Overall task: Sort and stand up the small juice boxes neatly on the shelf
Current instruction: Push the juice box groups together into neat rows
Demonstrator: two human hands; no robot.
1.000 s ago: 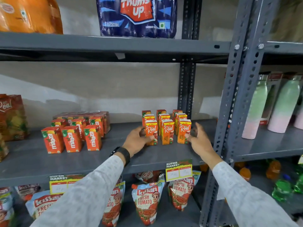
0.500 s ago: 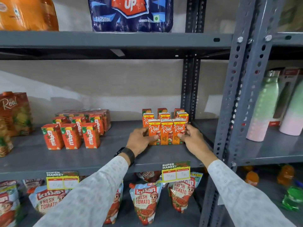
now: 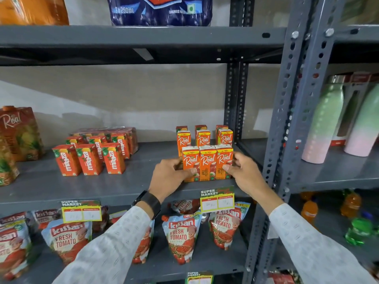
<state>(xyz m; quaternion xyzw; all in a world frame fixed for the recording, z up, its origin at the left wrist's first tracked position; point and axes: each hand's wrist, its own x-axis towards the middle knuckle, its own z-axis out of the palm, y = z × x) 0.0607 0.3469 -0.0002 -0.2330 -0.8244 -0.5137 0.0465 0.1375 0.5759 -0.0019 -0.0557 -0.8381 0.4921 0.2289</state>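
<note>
Head view: three Real juice boxes (image 3: pixel 207 165) are stood upright in a tight front row on the middle shelf (image 3: pixel 114 185), close to its front edge. The row is clamped from both ends, left hand (image 3: pixel 170 176) on the left box, right hand (image 3: pixel 243 173) on the right. Two further rows are seen upright behind. Risk judged: uneven squeezing could buckle the row, and boxes could be tipped off the lip.

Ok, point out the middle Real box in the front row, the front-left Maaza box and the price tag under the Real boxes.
middle Real box (image 3: pixel 207 163): head view, on its front label.
front-left Maaza box (image 3: pixel 66 161): head view, on its front face.
price tag (image 3: pixel 217 199): head view, on its white price panel.
</note>
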